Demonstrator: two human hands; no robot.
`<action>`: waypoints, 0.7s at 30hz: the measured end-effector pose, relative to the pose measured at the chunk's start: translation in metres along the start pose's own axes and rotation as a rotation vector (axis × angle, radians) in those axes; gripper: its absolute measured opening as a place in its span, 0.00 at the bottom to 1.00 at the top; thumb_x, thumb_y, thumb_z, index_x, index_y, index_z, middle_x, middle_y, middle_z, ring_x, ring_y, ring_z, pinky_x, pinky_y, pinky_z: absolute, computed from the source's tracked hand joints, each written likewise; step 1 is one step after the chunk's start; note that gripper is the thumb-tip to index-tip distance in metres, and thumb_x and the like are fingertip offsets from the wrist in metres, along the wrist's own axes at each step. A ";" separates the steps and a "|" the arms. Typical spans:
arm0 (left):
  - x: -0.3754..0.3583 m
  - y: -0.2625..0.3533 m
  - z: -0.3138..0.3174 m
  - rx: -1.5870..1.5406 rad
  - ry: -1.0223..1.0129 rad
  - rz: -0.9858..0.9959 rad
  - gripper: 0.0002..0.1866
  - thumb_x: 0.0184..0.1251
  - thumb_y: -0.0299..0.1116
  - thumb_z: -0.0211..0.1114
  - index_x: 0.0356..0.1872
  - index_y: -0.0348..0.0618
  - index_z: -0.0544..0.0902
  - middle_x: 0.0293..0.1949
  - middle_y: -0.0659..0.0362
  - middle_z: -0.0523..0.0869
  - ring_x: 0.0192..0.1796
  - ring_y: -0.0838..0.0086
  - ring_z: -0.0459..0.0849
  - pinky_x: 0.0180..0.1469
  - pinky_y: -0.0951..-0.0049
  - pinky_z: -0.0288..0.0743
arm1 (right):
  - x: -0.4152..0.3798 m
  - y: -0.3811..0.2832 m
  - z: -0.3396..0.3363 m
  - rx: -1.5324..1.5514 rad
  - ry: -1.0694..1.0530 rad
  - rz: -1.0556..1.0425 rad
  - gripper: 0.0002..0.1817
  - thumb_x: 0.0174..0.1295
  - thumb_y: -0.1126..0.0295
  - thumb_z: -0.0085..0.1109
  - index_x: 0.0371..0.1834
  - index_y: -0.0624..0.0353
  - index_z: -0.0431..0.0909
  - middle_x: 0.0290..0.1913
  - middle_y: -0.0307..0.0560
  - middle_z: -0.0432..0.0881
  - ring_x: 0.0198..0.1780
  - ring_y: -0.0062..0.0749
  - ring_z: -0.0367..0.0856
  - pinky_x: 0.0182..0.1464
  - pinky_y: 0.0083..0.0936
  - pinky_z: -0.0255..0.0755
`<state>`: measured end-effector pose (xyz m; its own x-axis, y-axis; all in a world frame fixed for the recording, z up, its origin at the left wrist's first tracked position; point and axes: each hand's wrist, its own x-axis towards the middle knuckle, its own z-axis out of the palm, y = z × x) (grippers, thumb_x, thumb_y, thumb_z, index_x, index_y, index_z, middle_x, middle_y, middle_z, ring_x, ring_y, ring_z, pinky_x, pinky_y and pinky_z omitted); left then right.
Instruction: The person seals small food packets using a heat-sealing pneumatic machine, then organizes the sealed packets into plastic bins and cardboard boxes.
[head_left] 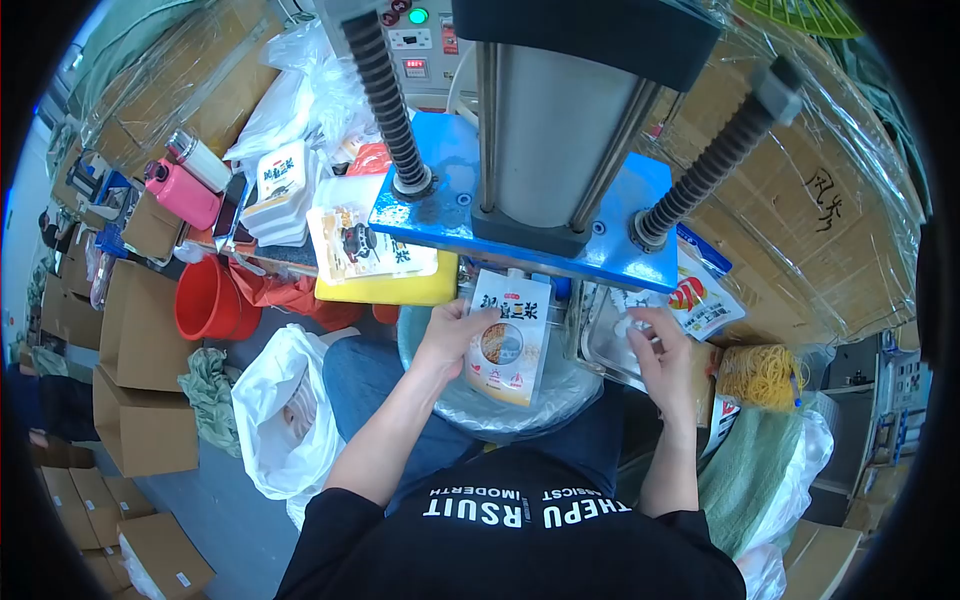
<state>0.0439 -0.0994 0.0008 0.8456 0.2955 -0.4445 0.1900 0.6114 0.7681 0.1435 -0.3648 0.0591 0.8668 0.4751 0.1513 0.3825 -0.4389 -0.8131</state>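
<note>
At the far left, an open cardboard box (147, 430) stands on the floor, below a pink bottle (182, 195) and a silver-and-white flask (198, 162). Next comes a red bucket (210, 303), then a white plastic bag (268, 425) on the floor. Above the bag, stacked white pouches (282, 190) carry bold black Chinese characters, too small to read surely. Another printed pouch (350, 250) lies on a yellow block (390, 287), showing a dark pot-like picture and more Chinese lettering.

The control panel (420, 45) has a lit green button and a display of red digits that I cannot make out. Below it, the left hand (452, 342) pinches the edge of a white pouch (522, 345) with large dark characters, the last apparently 浆, over a round window and small red emblems. This pouch hangs in front of the machine's blue plate (545, 252). Upside down, the black shirt (540, 560) reads "THEPU RSUIT", "MODERTH" and "ASSICST".

The right hand (664, 358), thumb and fingertips close together, is at a clear tray (607, 345); whether it grips anything, I cannot tell. Beyond lie a red-printed packet (708, 297), yellow string (757, 377) and a big carton (790, 215) handwritten with two characters, the first resembling 风.
</note>
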 end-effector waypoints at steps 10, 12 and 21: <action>-0.003 0.061 -0.038 1.050 0.269 0.601 0.20 0.60 0.34 0.69 0.51 0.37 0.81 0.51 0.50 0.84 0.52 0.62 0.81 0.54 0.64 0.75 | -0.002 0.029 0.023 -0.154 0.114 -0.101 0.11 0.57 0.80 0.59 0.44 0.60 0.80 0.37 0.53 0.78 0.35 0.46 0.81 0.37 0.33 0.74; -0.010 0.087 -0.058 1.340 0.532 0.946 0.28 0.55 0.36 0.71 0.58 0.41 0.77 0.66 0.48 0.71 0.65 0.54 0.69 0.63 0.60 0.66 | -0.002 0.027 0.020 -0.018 0.137 0.114 0.13 0.57 0.81 0.58 0.46 0.62 0.79 0.36 0.45 0.75 0.33 0.32 0.75 0.37 0.25 0.70; -0.011 0.060 -0.093 1.501 0.335 1.026 0.13 0.43 0.20 0.66 0.35 0.39 0.84 0.34 0.55 0.83 0.41 0.59 0.80 0.45 0.65 0.73 | -0.005 0.026 0.023 0.315 0.028 0.039 0.13 0.63 0.80 0.53 0.51 0.62 0.75 0.35 0.43 0.77 0.33 0.24 0.77 0.35 0.19 0.73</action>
<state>-0.0002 0.0024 0.0085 0.8148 0.3142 0.4872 0.1161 -0.9118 0.3938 0.1413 -0.3610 0.0246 0.8890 0.4395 0.1285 0.2346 -0.1961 -0.9521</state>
